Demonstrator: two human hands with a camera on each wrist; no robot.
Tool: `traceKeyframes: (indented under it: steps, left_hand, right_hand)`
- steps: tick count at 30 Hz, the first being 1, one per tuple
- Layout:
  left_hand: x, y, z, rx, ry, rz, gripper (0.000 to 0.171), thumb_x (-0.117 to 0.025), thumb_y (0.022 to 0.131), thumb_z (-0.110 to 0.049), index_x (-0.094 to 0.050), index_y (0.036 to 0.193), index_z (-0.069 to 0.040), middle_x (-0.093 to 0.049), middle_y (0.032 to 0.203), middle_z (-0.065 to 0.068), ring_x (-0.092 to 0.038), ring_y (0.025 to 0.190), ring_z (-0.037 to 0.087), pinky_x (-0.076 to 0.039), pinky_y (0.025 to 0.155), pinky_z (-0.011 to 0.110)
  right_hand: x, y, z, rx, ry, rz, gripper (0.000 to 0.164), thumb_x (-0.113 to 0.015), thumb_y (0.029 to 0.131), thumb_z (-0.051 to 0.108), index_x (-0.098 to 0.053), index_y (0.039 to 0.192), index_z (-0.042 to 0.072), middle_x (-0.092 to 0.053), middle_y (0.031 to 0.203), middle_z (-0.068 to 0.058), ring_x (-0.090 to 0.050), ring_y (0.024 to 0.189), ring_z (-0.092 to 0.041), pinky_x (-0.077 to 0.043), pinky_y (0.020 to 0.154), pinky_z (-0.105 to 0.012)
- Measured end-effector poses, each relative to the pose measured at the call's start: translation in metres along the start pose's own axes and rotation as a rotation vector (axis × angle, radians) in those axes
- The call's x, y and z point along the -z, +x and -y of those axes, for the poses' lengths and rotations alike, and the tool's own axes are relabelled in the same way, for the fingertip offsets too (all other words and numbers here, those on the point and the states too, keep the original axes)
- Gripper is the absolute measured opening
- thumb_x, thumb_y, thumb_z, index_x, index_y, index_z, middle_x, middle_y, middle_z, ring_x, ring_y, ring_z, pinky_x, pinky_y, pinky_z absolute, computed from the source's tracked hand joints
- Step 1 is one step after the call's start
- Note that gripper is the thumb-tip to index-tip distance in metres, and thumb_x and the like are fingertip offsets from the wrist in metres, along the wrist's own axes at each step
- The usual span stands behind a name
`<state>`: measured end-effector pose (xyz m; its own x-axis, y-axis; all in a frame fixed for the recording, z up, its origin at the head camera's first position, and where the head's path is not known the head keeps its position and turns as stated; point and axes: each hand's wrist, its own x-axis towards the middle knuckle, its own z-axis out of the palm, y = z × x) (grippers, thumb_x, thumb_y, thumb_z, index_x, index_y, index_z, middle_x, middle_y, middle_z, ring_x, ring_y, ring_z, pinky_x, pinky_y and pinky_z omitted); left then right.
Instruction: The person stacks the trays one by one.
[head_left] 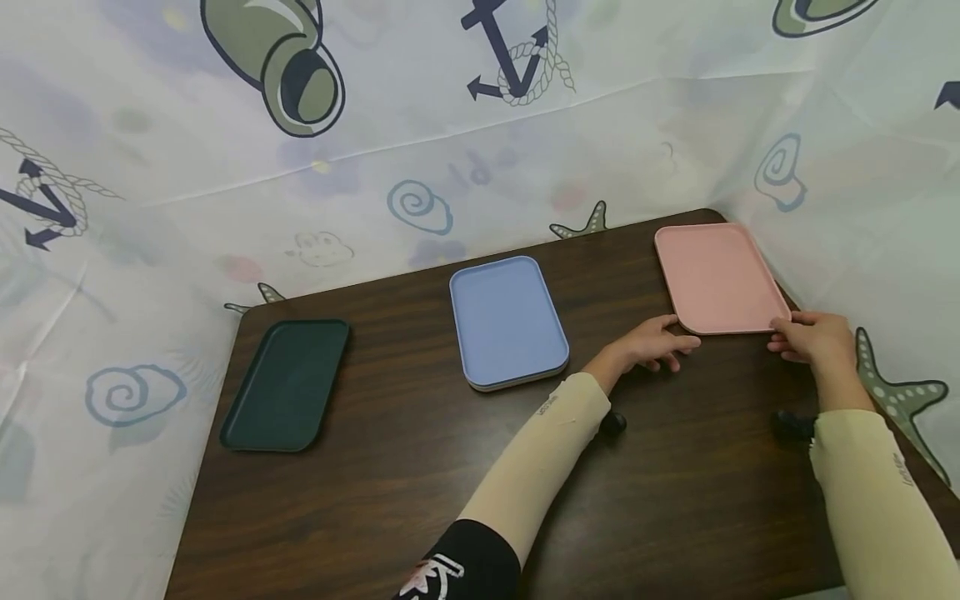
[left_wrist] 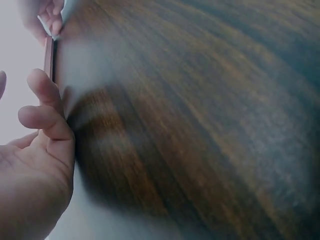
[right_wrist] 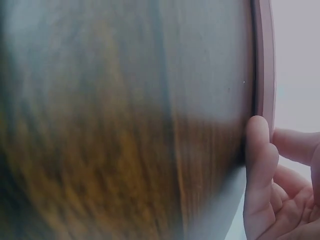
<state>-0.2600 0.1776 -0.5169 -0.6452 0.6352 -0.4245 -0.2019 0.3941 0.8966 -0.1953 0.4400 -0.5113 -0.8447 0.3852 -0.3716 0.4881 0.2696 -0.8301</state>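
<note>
My right hand [head_left: 816, 340] pinches the pink, rectangular, round-cornered tray [head_left: 722, 279] at its near-right corner; my left [head_left: 651, 343], fingers loosely extended, seems to touch its near-left corner.

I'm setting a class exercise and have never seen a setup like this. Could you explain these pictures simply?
There is no robot, just a person's left hand and right hand. The wide picture is taken from the head, looking forward and down; the other two are taken from each wrist, close to the work. On a brown table are a green tray at the left, a blue tray in the middle and a pink tray at the right. The right hand pinches the pink tray's near right corner; the left hand is by its near left corner, though whether it touches is hard to tell.
</note>
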Motion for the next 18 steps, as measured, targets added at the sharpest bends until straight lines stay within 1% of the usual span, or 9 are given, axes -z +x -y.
traceKeyframes:
  steps: [5,8,10,15,18]
  left_hand:
    - [-0.003,-0.001,0.003,-0.006,-0.019,-0.033,0.075,-0.067,0.094,-0.035,-0.027,0.155,-0.022,-0.072,0.094,-0.003,-0.062,0.062,0.014,-0.041,0.053,0.026]
    - [-0.007,-0.002,0.005,-0.011,-0.024,-0.074,0.073,-0.069,0.092,-0.036,-0.032,0.153,-0.022,-0.071,0.091,-0.002,-0.062,0.062,0.014,-0.042,0.053,0.026]
    - [-0.009,-0.002,0.006,-0.018,-0.035,-0.110,0.071,-0.070,0.091,-0.037,-0.035,0.151,-0.021,-0.069,0.091,-0.004,-0.063,0.064,0.014,-0.043,0.054,0.026]
    - [-0.014,-0.003,0.006,-0.055,-0.068,-0.215,0.063,-0.070,0.091,-0.037,-0.045,0.143,-0.012,-0.067,0.100,-0.007,-0.063,0.063,0.013,-0.043,0.051,0.024]
    - [-0.018,-0.003,0.005,-0.056,-0.068,-0.288,0.056,-0.070,0.091,-0.037,-0.051,0.136,-0.010,-0.067,0.098,-0.008,-0.062,0.060,0.013,-0.042,0.048,0.023]
  right_hand:
    - [-0.002,0.000,-0.002,-0.019,0.015,-0.005,0.067,-0.055,0.099,0.023,-0.026,0.147,-0.013,-0.062,0.057,0.018,-0.067,0.060,-0.002,-0.056,0.062,-0.025]
    - [-0.002,-0.001,-0.003,-0.041,0.031,-0.011,0.066,-0.055,0.099,0.023,-0.027,0.147,-0.012,-0.062,0.056,0.017,-0.067,0.060,-0.002,-0.056,0.061,-0.025]
    - [-0.002,-0.002,-0.003,-0.051,0.050,-0.013,0.066,-0.055,0.099,0.023,-0.027,0.148,-0.011,-0.062,0.056,0.017,-0.067,0.059,-0.002,-0.056,0.061,-0.025]
    - [-0.004,-0.007,-0.001,-0.073,0.122,-0.016,0.064,-0.055,0.099,0.020,-0.028,0.148,-0.010,-0.065,0.057,0.014,-0.068,0.059,-0.003,-0.055,0.058,-0.023]
    - [-0.005,-0.010,-0.001,-0.086,0.161,-0.008,0.064,-0.055,0.099,0.018,-0.026,0.149,-0.009,-0.067,0.059,0.011,-0.068,0.060,-0.003,-0.054,0.057,-0.022]
